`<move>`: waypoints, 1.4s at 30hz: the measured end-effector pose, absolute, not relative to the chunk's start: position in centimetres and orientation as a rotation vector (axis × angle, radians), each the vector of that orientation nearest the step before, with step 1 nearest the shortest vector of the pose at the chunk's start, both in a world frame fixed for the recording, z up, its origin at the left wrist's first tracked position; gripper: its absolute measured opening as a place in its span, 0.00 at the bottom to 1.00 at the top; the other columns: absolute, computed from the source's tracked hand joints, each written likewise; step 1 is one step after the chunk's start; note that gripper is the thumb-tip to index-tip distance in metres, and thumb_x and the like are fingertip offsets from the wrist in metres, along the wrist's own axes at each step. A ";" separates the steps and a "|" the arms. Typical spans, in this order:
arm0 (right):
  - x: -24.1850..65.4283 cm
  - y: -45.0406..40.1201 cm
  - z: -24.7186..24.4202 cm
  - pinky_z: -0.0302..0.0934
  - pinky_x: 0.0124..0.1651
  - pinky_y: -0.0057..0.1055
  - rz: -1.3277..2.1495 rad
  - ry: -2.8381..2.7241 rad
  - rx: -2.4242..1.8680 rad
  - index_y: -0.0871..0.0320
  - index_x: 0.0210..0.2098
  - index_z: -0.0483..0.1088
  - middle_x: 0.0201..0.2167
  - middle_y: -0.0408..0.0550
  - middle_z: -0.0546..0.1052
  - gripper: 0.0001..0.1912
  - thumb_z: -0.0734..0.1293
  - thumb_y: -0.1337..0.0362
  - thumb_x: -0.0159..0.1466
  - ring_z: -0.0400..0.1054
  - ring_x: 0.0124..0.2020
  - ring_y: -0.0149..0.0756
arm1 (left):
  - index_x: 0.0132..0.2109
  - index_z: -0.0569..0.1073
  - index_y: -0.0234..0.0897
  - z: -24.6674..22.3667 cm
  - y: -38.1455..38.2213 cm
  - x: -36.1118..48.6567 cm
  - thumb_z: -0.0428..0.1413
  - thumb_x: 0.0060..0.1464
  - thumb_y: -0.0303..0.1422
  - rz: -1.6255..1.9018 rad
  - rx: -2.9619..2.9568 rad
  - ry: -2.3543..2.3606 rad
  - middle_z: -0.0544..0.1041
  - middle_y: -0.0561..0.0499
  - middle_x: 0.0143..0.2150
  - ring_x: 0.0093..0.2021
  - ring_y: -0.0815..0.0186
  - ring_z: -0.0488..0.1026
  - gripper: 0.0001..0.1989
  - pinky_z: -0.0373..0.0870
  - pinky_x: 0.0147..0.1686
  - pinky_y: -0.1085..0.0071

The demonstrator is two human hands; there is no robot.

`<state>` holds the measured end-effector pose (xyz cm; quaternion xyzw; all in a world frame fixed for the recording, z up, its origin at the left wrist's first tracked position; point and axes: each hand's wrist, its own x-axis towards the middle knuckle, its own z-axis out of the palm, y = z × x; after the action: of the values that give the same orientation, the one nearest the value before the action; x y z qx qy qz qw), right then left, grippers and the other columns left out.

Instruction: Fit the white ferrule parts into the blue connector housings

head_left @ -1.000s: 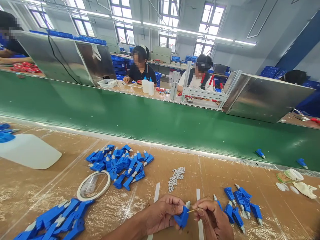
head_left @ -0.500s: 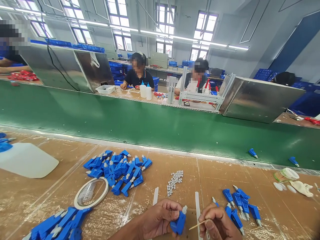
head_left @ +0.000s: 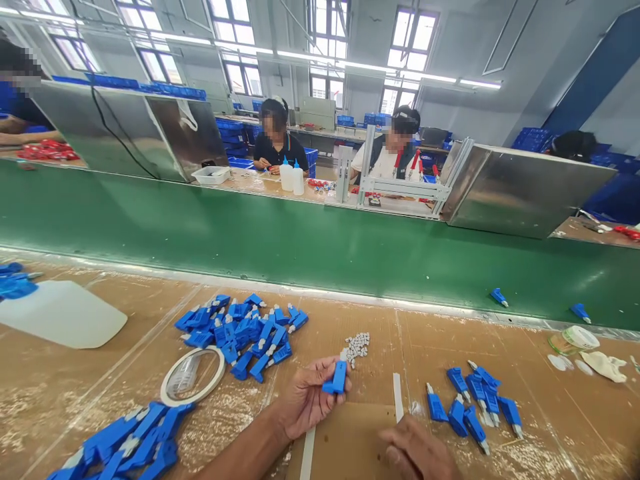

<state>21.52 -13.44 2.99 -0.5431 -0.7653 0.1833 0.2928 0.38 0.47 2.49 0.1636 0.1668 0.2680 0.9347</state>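
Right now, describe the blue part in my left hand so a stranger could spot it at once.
Start at the brown tabletop, then find the left hand, just below and left of the small grey bits in the picture. It grips the pale-tipped blue part; the blue pieces around it lie loose.

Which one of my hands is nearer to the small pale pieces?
Left. Your left hand, holding a blue part, is close beside the small pale pieces; your right hand is farther off, lower right in view.
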 end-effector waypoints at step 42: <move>21.1 -7.2 5.1 0.64 0.27 0.21 1.648 -0.834 -1.143 0.61 0.31 0.76 0.24 0.44 0.79 0.20 0.80 0.51 0.51 0.73 0.23 0.27 | 0.32 0.75 0.31 -1.2 -1.5 3.6 0.68 0.45 0.40 0.458 0.438 0.325 0.74 0.51 0.22 0.20 0.73 0.71 0.17 0.67 0.23 0.78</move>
<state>21.11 -7.15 5.12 -0.4655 -0.3397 0.6714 0.4660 3.56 -1.49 -1.22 0.2143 0.1592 0.2240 0.9373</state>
